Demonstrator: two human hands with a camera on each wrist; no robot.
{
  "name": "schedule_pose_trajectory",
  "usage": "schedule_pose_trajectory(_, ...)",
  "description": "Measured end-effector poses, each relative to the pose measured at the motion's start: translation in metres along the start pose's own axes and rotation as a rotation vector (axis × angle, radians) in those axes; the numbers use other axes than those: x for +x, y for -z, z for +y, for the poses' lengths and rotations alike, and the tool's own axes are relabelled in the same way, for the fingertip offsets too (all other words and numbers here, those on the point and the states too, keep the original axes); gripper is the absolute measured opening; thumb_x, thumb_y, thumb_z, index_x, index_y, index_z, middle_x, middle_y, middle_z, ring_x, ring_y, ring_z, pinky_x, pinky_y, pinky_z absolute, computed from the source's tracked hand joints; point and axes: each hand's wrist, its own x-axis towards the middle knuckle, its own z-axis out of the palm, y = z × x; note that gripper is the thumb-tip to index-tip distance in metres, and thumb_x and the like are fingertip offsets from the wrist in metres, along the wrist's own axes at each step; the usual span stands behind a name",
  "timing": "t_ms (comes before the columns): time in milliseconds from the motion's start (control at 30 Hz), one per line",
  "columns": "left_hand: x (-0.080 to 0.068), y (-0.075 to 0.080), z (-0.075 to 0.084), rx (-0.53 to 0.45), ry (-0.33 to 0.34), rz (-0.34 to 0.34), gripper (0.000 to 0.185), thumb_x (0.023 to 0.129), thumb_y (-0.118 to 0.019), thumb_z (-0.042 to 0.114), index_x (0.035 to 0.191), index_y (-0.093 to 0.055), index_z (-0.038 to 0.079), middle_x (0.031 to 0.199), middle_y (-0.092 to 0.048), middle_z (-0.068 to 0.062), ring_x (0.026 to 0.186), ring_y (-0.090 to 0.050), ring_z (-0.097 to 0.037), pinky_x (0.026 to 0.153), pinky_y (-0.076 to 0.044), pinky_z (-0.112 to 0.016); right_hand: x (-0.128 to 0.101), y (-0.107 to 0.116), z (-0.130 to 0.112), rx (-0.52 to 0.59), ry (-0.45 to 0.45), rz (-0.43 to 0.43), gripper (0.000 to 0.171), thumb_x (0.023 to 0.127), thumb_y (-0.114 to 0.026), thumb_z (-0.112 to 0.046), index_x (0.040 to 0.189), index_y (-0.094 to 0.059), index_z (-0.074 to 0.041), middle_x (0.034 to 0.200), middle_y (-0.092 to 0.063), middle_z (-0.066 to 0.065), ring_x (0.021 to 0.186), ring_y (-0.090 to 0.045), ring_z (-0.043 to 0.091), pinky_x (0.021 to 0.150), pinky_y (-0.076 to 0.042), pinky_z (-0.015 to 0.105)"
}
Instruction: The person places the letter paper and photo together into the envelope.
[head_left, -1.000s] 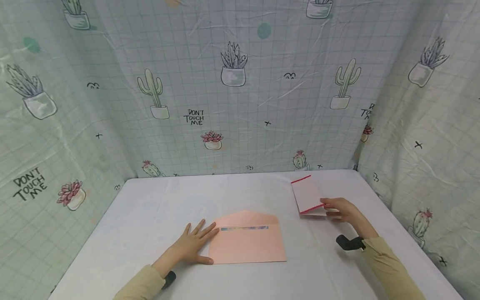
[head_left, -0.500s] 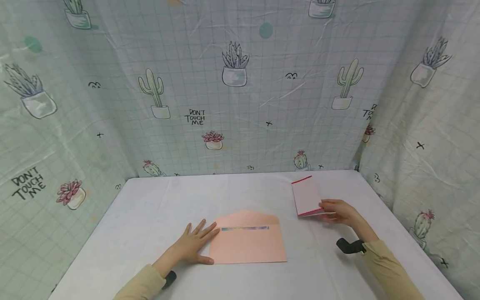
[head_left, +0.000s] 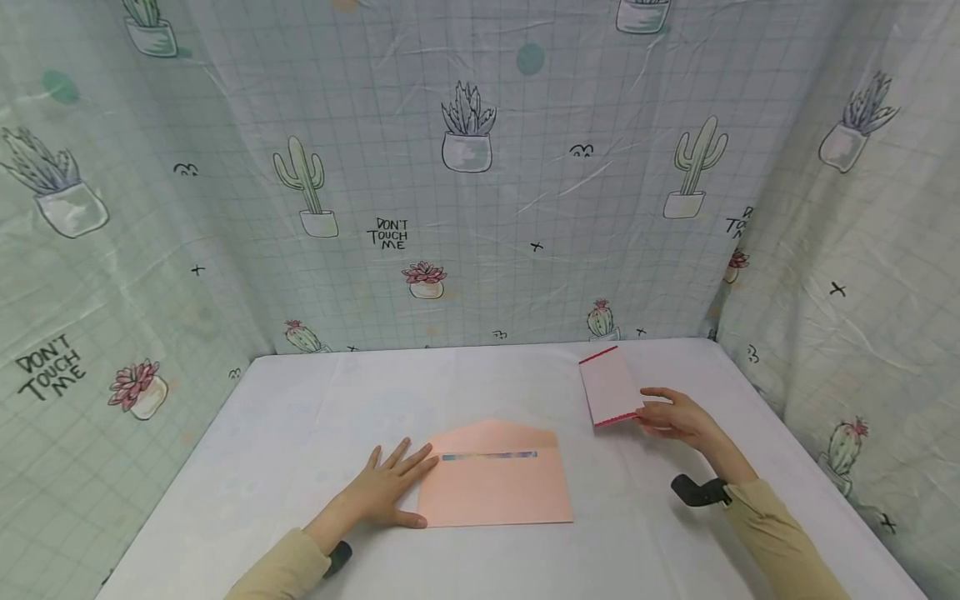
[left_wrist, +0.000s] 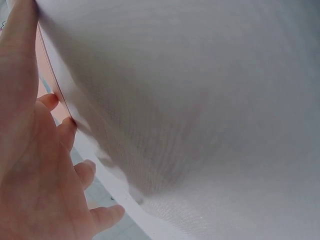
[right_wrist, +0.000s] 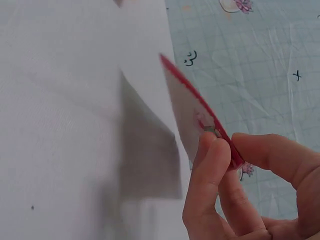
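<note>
A pink envelope (head_left: pixel 495 487) lies flat on the white table (head_left: pixel 285 433), its flap open toward the back. My left hand (head_left: pixel 386 492) rests flat with straight fingers on the envelope's left edge (left_wrist: pixel 47 75). My right hand (head_left: pixel 675 415) pinches the near corner of a folded white card with red edges (head_left: pixel 609 388) and holds it lifted off the table at the right. In the right wrist view the thumb and fingers (right_wrist: pixel 215 170) grip the card's red edge (right_wrist: pixel 192 95).
Cactus-print cloth walls (head_left: pixel 465 192) close in the table at the back and on both sides. The table's front edge is near my forearms. Black wrist straps (head_left: pixel 697 490) sit on both arms.
My right hand has lifted the card slightly and shifted it a little left and back. The left hand and envelope have not moved.
</note>
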Motion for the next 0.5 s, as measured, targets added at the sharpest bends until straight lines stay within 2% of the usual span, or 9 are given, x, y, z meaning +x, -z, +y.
schedule_pose_trajectory(67,0.0,0.0,0.0,-0.001,-0.001,0.003,0.091,0.07,-0.057,0.064,0.141,-0.026,0.015,0.148,-0.022,-0.008,0.134,-0.017,-0.042,0.096,-0.017,-0.071,0.001,-0.002,-0.002,-0.011,0.002,0.006,0.062,0.09,-0.053,-0.017,0.137,-0.02,0.006,0.094,-0.063,-0.003,0.086,-0.064,0.011,0.073,-0.053,0.025)
schedule_pose_trajectory(267,-0.001,-0.001,-0.001,0.0,-0.011,0.01,0.09,0.071,-0.057,0.062,0.14,-0.027,0.013,0.148,-0.022,-0.01,0.134,-0.017,-0.042,0.095,-0.017,-0.071,0.003,-0.009,-0.006,0.048,0.001,0.023,0.058,0.089,-0.053,-0.018,0.135,-0.025,0.003,0.087,-0.063,-0.007,0.085,-0.062,0.01,0.075,-0.053,0.026)
schedule_pose_trajectory(500,-0.002,-0.001,0.0,-0.01,-0.008,0.009,0.09,0.071,-0.058,0.061,0.14,-0.027,0.012,0.148,-0.022,-0.01,0.134,-0.017,-0.043,0.095,-0.016,-0.071,0.001,-0.019,-0.01,0.215,-0.019,0.028,0.059,0.089,-0.053,-0.015,0.138,-0.024,-0.003,0.091,-0.057,-0.007,0.088,-0.059,0.012,0.078,-0.052,0.026)
